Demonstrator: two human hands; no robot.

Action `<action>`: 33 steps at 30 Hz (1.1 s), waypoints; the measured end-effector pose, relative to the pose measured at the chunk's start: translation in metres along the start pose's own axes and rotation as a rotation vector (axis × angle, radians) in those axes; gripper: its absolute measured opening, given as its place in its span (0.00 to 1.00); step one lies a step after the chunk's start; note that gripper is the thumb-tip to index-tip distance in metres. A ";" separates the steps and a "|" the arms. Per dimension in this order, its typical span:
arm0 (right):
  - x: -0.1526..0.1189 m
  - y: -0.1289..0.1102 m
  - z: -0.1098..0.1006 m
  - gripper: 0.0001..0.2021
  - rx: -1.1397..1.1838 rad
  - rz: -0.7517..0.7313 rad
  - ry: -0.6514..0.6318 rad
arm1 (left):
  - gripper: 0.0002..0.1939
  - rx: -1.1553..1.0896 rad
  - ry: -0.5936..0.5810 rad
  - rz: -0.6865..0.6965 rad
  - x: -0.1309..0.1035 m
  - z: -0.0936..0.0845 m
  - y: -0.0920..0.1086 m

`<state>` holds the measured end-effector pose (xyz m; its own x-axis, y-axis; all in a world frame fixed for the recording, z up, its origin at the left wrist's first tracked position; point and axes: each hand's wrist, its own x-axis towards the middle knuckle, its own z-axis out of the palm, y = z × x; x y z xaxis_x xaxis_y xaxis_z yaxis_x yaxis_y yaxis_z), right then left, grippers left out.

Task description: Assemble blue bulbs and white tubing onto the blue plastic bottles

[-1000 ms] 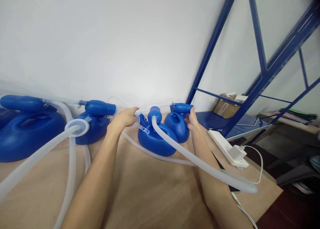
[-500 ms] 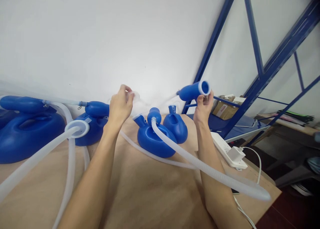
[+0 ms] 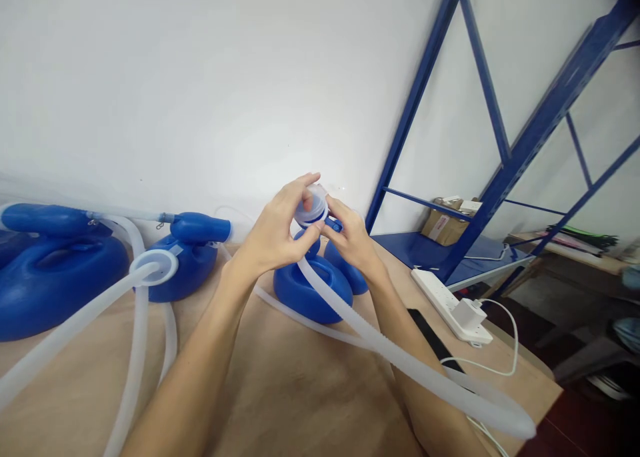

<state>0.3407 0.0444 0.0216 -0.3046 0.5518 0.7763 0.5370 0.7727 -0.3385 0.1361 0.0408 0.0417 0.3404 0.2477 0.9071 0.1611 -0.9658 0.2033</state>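
My left hand [image 3: 273, 236] is closed around a translucent round cap [image 3: 316, 202], its fingers curled over the wide face. My right hand [image 3: 356, 238] grips a blue tubular plastic mouthpiece [image 3: 333, 224], mostly hidden by the fingers. Cap and mouthpiece meet between the two hands; how far they fit together cannot be seen. Just below stands a blue plastic urinal jug [image 3: 313, 297], partly covered by my hands. A second blue jug [image 3: 353, 274] sits behind my right wrist. From the first jug a corrugated white hose [image 3: 400, 354] curves across my right forearm.
At left, several blue jugs [image 3: 47, 277] with white hoses [image 3: 70, 327] stand on the brown-paper-covered table [image 3: 290, 404]. A power strip [image 3: 445, 304] with a plugged-in charger [image 3: 469, 312] and a black flat object [image 3: 430, 337] lie right. Beyond is a blue metal rack [image 3: 425, 84].
My hands have come together from apart. The blue mouthpiece has moved left and turned, and the translucent cap has moved right to meet it above the jug.
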 end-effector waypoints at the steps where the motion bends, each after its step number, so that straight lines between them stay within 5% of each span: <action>1: 0.000 0.002 -0.002 0.24 -0.053 -0.033 -0.001 | 0.12 0.028 -0.002 0.031 0.000 0.001 -0.001; 8: -0.005 0.008 -0.001 0.14 -0.110 -0.169 0.068 | 0.24 0.144 0.062 0.022 -0.003 0.019 -0.010; 14: -0.001 0.007 0.011 0.45 0.190 -0.046 0.152 | 0.21 0.272 0.318 0.111 -0.003 0.009 -0.013; 18: 0.001 0.002 0.018 0.43 0.243 -0.019 0.124 | 0.20 0.260 0.415 0.180 0.002 -0.001 0.002; 26: -0.005 0.011 -0.007 0.39 0.189 -0.088 0.117 | 0.31 0.236 0.152 0.225 0.006 -0.008 0.028; 33: -0.005 0.002 -0.033 0.40 0.090 -0.162 0.176 | 0.31 0.162 0.226 0.222 0.005 0.012 0.019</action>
<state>0.3693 0.0328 0.0346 -0.2353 0.3614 0.9022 0.4175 0.8759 -0.2419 0.1518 0.0244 0.0457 0.1723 -0.0076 0.9850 0.2569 -0.9650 -0.0524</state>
